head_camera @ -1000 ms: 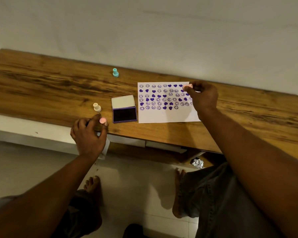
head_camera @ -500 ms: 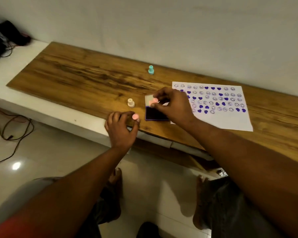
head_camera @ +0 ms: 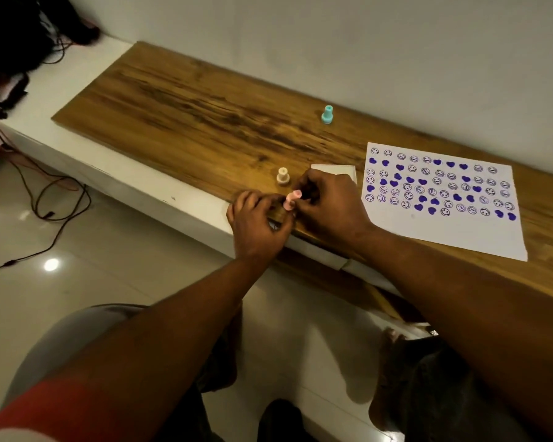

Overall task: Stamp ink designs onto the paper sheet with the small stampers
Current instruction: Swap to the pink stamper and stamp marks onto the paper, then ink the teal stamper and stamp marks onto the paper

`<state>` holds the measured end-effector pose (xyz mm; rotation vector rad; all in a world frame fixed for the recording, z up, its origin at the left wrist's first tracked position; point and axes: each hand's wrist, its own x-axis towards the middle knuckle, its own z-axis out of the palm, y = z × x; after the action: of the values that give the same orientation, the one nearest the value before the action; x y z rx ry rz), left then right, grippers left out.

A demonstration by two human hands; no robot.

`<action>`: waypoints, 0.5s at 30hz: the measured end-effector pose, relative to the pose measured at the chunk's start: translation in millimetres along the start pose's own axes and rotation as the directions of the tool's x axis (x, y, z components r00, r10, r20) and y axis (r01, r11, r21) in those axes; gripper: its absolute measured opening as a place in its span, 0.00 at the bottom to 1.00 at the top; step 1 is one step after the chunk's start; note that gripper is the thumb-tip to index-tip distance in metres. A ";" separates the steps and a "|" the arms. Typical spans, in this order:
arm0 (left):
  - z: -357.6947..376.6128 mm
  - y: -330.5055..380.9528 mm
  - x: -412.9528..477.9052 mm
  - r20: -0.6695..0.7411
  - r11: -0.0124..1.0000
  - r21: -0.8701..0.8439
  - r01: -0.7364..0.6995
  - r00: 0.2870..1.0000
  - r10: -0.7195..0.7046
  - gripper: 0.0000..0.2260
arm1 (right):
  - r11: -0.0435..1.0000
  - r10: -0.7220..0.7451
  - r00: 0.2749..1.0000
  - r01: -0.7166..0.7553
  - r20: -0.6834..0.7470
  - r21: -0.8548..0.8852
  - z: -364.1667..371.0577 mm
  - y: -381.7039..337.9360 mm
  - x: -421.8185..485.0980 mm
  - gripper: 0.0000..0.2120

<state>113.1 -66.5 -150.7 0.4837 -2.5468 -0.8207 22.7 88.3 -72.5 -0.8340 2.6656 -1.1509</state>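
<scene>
Closest to me, both forearms reach in from the seated person's lap and meet at the near edge of the wooden board (head_camera: 205, 100). The left hand (head_camera: 257, 224) and the right hand (head_camera: 329, 202) are touching, fingers curled, and both pinch a small pink stamper (head_camera: 292, 199) between their fingertips. I cannot tell whether it is 1 piece or 2 being fitted together. It is held off the paper and not on ink.

Just behind the hands a cream stamper (head_camera: 283, 176) stands upright, untouched. Beside it is the pale lid of the ink pad (head_camera: 332, 170), mostly hidden by the right hand.

To the right lies the paper sheet (head_camera: 428, 232). Its upper part is packed with purple smileys and hearts, while the near strip is bare. I would say the stamping is well along, with that strip left.

Farthest back, well apart from the rest, stands a teal stamper (head_camera: 327, 115).
</scene>
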 end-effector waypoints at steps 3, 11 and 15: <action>0.0 -0.3 1.3 0.007 1.000 -0.004 0.012 1.000 -0.012 0.18 | 1.000 0.001 0.999 -0.001 0.033 -0.012 4.2 0.4 -0.3 0.10; -4.2 2.2 3.9 0.027 0.999 -0.022 0.030 0.999 -0.029 0.17 | 0.988 -0.033 0.997 0.043 0.068 -0.148 5.1 -1.0 6.3 0.08; -6.2 5.2 3.7 0.034 0.999 -0.021 0.036 0.999 -0.035 0.16 | 0.966 -0.064 0.995 0.082 0.081 -0.244 7.7 -6.4 8.9 0.08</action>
<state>111.9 -67.0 -141.9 0.5135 -2.5640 -0.8754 20.4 75.1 -72.5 -0.9995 2.7753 -0.7937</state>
